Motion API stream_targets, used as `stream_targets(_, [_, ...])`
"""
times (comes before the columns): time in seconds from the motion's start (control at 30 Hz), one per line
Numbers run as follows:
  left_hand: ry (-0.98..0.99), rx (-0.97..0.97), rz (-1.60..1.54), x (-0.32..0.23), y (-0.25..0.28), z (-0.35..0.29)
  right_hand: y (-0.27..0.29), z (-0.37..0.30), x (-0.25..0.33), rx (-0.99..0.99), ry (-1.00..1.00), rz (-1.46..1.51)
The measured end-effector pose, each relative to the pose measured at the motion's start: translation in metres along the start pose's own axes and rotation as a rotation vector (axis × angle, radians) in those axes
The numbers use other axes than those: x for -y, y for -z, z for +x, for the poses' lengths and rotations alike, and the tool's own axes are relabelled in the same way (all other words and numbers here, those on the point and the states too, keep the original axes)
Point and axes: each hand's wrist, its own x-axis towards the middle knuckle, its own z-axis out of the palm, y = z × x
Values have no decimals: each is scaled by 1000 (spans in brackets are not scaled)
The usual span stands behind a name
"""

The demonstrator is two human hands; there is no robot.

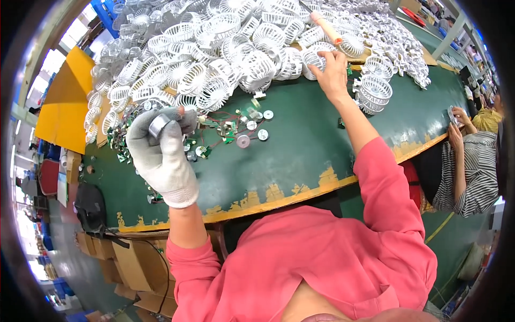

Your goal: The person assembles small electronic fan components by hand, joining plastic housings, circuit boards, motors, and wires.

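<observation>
My left hand, in a white and grey glove, is closed round a small silver cylindrical motor above the left side of the bench. Beneath and beside it lie small green circuit boards with dark red wires and round metal discs. My bare right hand reaches over the front edge of a large heap of white plastic fan cages. Its thumb and forefinger are apart at the rim of one cage; whether they touch it I cannot tell.
Stacked white cages stand right of my right forearm. A screwdriver-like tool with a pale orange handle lies on the heap. The green bench has a worn yellow edge. At the right, a person in a striped top works. Cardboard boxes are at lower left.
</observation>
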Motion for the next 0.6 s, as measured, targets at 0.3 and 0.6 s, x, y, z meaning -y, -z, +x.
stream_targets(0.3, [279,196,57,-8,3,4,-4,-15,-1,203,-153,447])
stream_targets(0.6, [539,334,403,20,19,-13,78,-18,18,507,-313,1193])
